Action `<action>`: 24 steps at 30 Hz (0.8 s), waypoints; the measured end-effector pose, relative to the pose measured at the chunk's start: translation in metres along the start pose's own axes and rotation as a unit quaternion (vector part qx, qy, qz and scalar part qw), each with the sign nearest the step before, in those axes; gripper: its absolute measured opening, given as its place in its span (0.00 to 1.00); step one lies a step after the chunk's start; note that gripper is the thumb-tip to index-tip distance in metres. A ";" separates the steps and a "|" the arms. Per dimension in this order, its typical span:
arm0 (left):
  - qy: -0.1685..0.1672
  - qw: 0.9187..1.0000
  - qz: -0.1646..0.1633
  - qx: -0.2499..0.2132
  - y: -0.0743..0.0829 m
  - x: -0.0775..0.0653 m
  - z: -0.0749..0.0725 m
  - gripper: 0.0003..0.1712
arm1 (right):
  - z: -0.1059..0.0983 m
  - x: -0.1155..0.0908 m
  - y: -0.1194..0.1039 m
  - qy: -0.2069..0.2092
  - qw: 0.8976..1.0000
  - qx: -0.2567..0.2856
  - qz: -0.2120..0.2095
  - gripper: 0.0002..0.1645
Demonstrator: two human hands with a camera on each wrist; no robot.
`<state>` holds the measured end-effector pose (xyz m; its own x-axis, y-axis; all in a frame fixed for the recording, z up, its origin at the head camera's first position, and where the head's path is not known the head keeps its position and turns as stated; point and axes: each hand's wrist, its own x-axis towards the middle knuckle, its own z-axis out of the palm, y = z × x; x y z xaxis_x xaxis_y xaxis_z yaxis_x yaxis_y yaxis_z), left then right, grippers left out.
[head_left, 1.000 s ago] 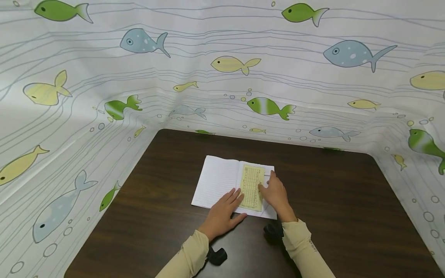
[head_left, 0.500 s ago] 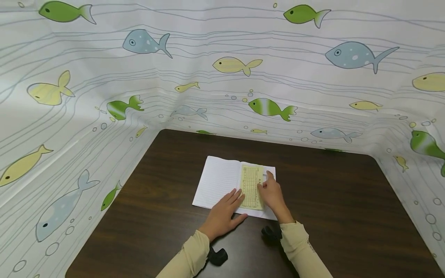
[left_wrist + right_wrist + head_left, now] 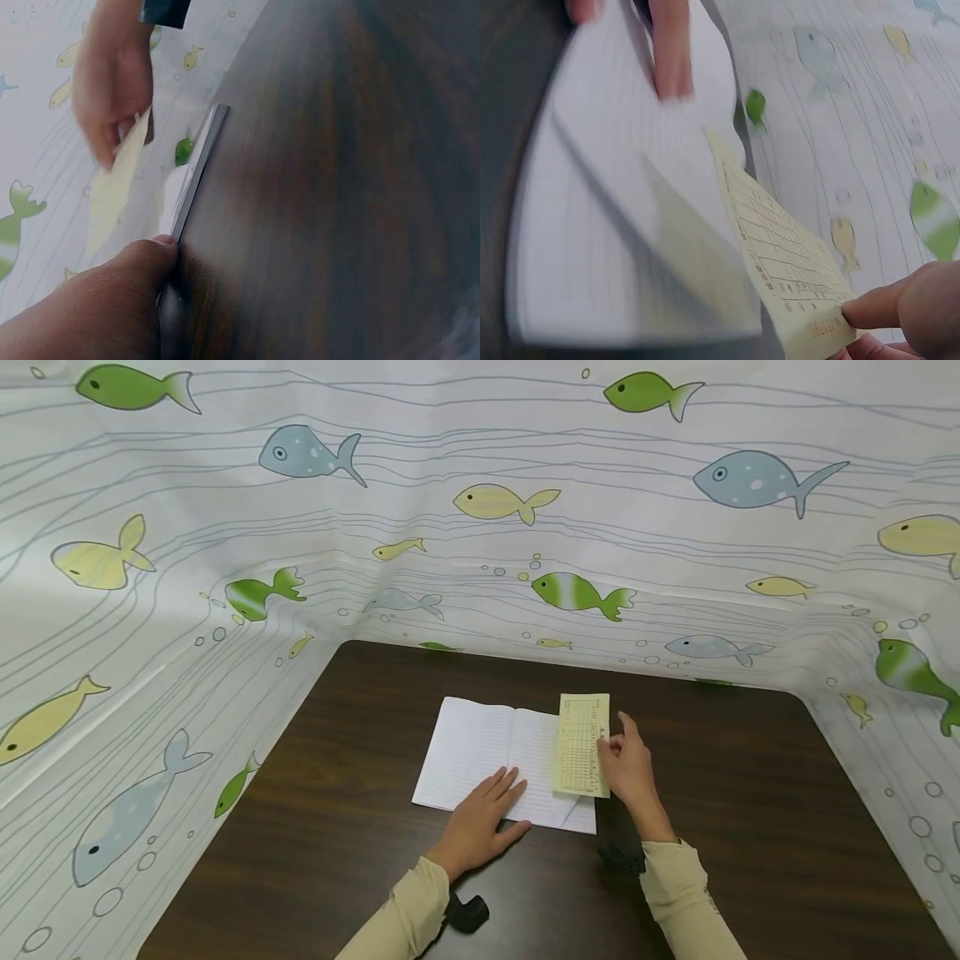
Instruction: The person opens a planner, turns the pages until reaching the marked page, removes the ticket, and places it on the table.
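Note:
A notebook [image 3: 468,752] with lined white pages lies spread on the dark table. My left hand [image 3: 483,822] rests on it near the lower middle, fingers straight across the pages; in the left wrist view its thumb [image 3: 146,259] sits at the notebook's edge. With thumb and fingers my right hand [image 3: 630,768] pinches a pale yellow printed form [image 3: 581,747] by its right edge. The yellow slip [image 3: 787,255] is tilted and raised above the right page in the right wrist view, with printed rows and a red number near the pinched end.
The brown table [image 3: 735,802] stretches around the notebook. White cloth with printed fish [image 3: 585,589] walls its back and sides. Black wrist devices [image 3: 468,914] are worn under both forearms.
My right hand has lifted the yellow form off the right page and carried it to the right, baring the lined page beneath. My left hand has stayed on the notebook.

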<state>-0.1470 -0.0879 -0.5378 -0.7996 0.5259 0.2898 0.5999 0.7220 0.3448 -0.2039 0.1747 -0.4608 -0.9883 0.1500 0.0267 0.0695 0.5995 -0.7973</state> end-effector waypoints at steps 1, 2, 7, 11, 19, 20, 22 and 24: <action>0.000 1.000 0.000 0.001 0.000 0.000 0.000 0.38 | -0.006 0.001 0.004 0.000 1.000 -0.004 0.005 0.40; 0.002 1.000 0.002 0.002 0.000 0.000 0.001 0.38 | -0.012 0.002 0.008 0.000 1.000 -0.008 0.010 0.40; 0.019 1.000 0.017 0.012 -0.001 0.000 0.002 0.38 | -0.043 0.003 0.034 -0.024 0.998 -0.044 0.045 0.41; 0.019 1.000 0.016 0.013 -0.002 -0.001 0.001 0.37 | -0.063 0.004 0.053 -0.051 0.993 -0.073 0.071 0.42; -0.011 1.000 -0.001 -0.001 -0.002 0.001 0.000 0.39 | -0.085 0.003 0.072 -0.091 0.983 -0.121 0.101 0.44; -0.010 1.000 0.000 -0.001 -0.002 0.001 0.000 0.39 | -0.085 0.002 0.072 -0.087 0.981 -0.137 0.105 0.44; -0.001 1.000 0.005 -0.001 -0.002 0.001 0.001 0.38 | -0.083 -0.001 0.069 -0.076 0.977 -0.166 0.110 0.45; 0.010 1.000 0.010 0.000 -0.001 0.001 0.001 0.38 | -0.078 -0.003 0.063 -0.061 0.975 -0.188 0.105 0.45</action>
<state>-0.1486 -0.0879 -0.5390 -0.7866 0.5317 0.3138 0.6159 0.7115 0.3383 -0.1857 0.2733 -0.4637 -0.9543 0.2188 -0.2037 0.2935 0.8152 -0.4992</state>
